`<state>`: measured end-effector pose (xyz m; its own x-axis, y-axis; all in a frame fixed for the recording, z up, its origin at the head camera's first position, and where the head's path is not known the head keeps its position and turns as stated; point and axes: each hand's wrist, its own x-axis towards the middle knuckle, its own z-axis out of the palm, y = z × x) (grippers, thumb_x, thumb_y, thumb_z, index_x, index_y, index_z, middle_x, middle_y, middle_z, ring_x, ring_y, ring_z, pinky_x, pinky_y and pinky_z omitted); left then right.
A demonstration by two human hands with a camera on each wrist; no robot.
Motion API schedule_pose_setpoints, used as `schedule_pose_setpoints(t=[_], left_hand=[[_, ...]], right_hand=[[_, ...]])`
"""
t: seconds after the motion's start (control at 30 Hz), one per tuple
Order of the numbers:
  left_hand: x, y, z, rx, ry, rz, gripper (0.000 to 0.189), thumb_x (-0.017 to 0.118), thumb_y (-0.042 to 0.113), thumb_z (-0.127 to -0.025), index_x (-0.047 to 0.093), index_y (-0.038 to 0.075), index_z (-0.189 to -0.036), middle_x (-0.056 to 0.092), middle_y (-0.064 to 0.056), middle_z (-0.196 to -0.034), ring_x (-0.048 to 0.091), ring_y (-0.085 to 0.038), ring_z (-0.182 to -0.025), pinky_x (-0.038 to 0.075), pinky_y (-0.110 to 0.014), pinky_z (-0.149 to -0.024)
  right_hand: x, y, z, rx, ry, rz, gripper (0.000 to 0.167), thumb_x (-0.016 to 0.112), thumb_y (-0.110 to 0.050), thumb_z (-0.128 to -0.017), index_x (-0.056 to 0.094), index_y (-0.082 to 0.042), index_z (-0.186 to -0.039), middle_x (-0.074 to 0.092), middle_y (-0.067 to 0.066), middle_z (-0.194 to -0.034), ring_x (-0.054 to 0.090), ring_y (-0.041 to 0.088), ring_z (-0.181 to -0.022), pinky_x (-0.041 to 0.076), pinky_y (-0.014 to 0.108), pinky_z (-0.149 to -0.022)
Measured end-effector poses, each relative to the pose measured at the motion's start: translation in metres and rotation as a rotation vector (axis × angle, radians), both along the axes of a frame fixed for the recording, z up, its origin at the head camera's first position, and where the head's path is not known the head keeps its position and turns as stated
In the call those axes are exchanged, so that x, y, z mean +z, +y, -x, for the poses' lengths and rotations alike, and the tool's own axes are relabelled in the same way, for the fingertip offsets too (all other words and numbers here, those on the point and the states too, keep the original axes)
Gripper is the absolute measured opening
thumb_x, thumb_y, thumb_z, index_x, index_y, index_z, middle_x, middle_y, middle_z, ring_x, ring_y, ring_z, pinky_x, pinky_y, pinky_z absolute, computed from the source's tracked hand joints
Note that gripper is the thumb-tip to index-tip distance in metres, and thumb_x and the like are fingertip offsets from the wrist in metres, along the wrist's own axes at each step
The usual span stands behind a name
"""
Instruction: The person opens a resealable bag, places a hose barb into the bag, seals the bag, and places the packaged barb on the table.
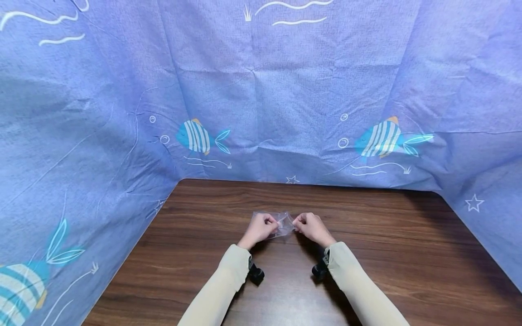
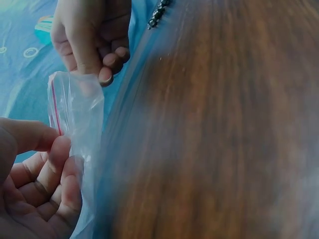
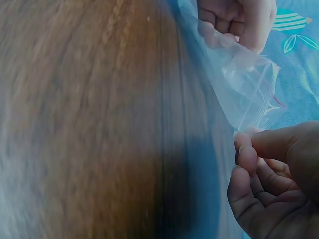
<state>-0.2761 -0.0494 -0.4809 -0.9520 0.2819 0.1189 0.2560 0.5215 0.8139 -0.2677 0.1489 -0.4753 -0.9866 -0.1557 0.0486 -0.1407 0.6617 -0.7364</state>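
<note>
A clear plastic zip bag (image 1: 285, 222) with a red line along its seal is held up between both hands, above the middle of the table. My left hand (image 1: 263, 227) pinches it near the red line between thumb and curled fingers, as the left wrist view of the bag (image 2: 82, 109) shows. On the other side, my right hand (image 1: 311, 227) pinches a corner of the bag between thumb and forefinger; the right wrist view shows that hand (image 3: 279, 174) at the bag's edge (image 3: 249, 94). I see nothing inside the bag.
Under the hands lies a dark brown wooden table (image 1: 195, 262). Blue cloth (image 1: 285, 90) printed with fish hangs behind it and along its sides. Each wrist carries a small black camera (image 1: 256, 274) below the cuff.
</note>
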Motion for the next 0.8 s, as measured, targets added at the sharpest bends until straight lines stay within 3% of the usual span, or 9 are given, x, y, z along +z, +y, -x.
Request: schedule_pose_setpoints(t=[0.23, 0.5, 0.8], left_hand=[[0.001, -0.006, 0.002, -0.017, -0.015, 0.042, 0.014, 0.066, 0.015, -0.087, 0.07, 0.006, -0.077, 0.065, 0.002, -0.064, 0.049, -0.003, -0.048, 0.043, -0.02, -0.047], [0.003, -0.011, 0.003, -0.038, 0.014, 0.072, 0.014, 0.067, 0.016, -0.086, 0.069, 0.007, -0.075, 0.063, 0.002, -0.065, 0.049, -0.004, -0.055, 0.043, -0.019, -0.057], [0.004, -0.015, 0.003, -0.052, 0.017, 0.105, 0.015, 0.066, 0.018, -0.086, 0.067, 0.009, -0.074, 0.057, 0.007, -0.064, 0.048, -0.005, -0.058, 0.041, -0.019, -0.059]], right_hand=[[0.002, 0.004, -0.002, 0.012, 0.034, -0.065, 0.017, 0.062, -0.011, -0.092, 0.067, -0.006, -0.077, 0.062, -0.001, -0.067, 0.049, 0.007, -0.057, 0.041, 0.022, -0.054], [0.004, 0.006, -0.004, 0.031, 0.072, -0.142, 0.016, 0.062, -0.008, -0.091, 0.066, -0.006, -0.075, 0.061, -0.001, -0.065, 0.048, 0.008, -0.057, 0.04, 0.023, -0.056], [0.004, 0.01, -0.003, 0.062, 0.13, -0.193, 0.015, 0.063, -0.005, -0.089, 0.067, -0.006, -0.074, 0.059, -0.005, -0.062, 0.049, 0.007, -0.058, 0.042, 0.024, -0.059]])
